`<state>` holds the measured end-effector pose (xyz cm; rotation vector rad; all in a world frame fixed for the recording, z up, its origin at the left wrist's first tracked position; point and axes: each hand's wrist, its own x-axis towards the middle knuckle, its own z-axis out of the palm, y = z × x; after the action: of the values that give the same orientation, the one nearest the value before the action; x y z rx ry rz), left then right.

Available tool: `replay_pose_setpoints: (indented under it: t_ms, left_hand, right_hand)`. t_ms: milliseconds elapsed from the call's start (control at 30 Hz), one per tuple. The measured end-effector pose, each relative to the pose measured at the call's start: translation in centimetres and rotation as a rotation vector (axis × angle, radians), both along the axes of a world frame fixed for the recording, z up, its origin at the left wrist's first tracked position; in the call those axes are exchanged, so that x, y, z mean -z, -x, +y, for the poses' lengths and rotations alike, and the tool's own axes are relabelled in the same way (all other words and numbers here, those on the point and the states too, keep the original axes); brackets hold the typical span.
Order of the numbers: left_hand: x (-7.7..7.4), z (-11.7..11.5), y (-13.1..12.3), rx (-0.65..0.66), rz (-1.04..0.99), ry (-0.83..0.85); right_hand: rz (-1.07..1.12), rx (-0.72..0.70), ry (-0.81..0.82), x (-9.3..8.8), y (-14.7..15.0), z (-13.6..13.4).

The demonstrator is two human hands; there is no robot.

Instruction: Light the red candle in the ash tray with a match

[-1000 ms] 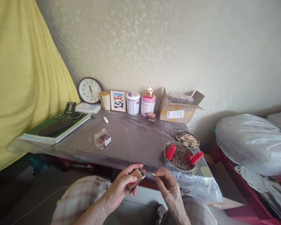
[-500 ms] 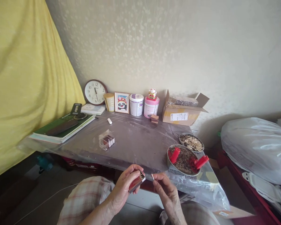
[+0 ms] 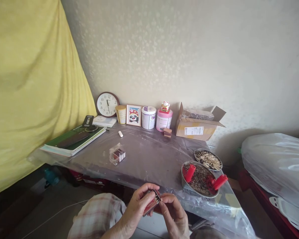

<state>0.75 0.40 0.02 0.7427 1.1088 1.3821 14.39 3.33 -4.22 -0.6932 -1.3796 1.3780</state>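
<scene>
The opened, unemptied matchbox (image 3: 149, 208) is clasped by the left hand (image 3: 136, 209), a match (image 3: 160, 199) seemingly pinched at three o'clock by the right hand (image 3: 173, 212).

On the table (image 3: 149, 156) we see a clock (image 3: 107, 104), panda picture (image 3: 134, 115) and pink-lidded tub (image 3: 163, 121) along the back edge, a green book (image 3: 76, 144) near the left edge.

Cardboard matchbox (image 3: 150, 205), glossy plastic sheet (image 3: 144, 162).
</scene>
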Motion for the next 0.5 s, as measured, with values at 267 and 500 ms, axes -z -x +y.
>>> replay_pose_setpoints:
  t_ms: [267,500]
  left_hand:
    - [-0.6,0.3,-0.5,-0.032,-0.022,0.015]
    - [-0.4,0.6,-0.6,-0.136,-0.004,-0.013]
  right_hand:
    - [-0.032,0.14,-0.109,1.1,0.8,-0.4]
    - [-0.121,0.321,-0.41,0.5,1.9,-1.3]
